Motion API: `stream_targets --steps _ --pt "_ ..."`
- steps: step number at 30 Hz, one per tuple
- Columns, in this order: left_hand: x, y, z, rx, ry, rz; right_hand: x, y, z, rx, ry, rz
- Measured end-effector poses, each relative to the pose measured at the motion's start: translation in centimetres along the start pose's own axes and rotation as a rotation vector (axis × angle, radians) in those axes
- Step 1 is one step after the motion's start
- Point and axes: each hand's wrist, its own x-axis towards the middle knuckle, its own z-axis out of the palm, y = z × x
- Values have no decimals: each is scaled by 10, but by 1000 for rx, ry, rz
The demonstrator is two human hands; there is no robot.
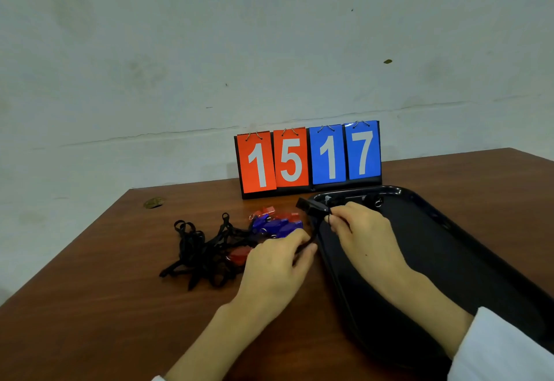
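While the left hand [275,263] pinches the cord [314,228], the right hand [359,230] grips the whistle [311,207].

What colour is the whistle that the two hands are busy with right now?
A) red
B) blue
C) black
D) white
C: the right hand pinches a black whistle at the rim of the black tray, the left hand holds its black cord, and the blue whistles and red whistles lie on the table.

Left hand [274,265], right hand [361,232] bare, white right sleeve [506,350] (left cuff [156,378] a sliver)
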Motion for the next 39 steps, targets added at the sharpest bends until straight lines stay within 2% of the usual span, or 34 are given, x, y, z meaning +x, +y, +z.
stream_targets --steps 2,4,6,8,10,14,17,22,25,28,30,32,35,39 --pt "0 -2 -3 149 86 147 0 0 1 -108 -25 -72" --pt "4 -8 -6 188 144 250 1 -1 3 -172 -58 -181" --pt "7 -14 -8 168 159 273 0 -2 5 -214 -154 -268" --pt "9 -15 -12 68 137 152 0 -2 3 -179 -248 -360" --pt "12 -15 -17 -133 60 -49 0 -5 0 -135 -305 -421" --pt "21 -25 -32 -540 -104 -345 -2 -7 -3 27 -353 -433" --pt "19 -26 -36 -666 -200 -512 -1 -7 -5 132 -340 -398" --pt "18 -21 -28 -890 -293 -579 0 -7 -7 231 -252 -296" --pt "15 -16 -24 -955 -361 -560 1 -8 -9 294 -145 -134" --pt "12 -10 -20 -866 -400 -506 5 -3 -13 364 -14 107" --pt "12 -7 -16 -687 -372 -435 7 4 -13 286 46 186" --pt "11 -7 -11 -411 -268 -295 7 8 -12 147 43 182" --pt "3 -8 -8 24 -132 -10 5 8 -7 -22 -49 104" --pt "1 -6 -11 105 -66 238 1 3 -3 -140 -128 -12"
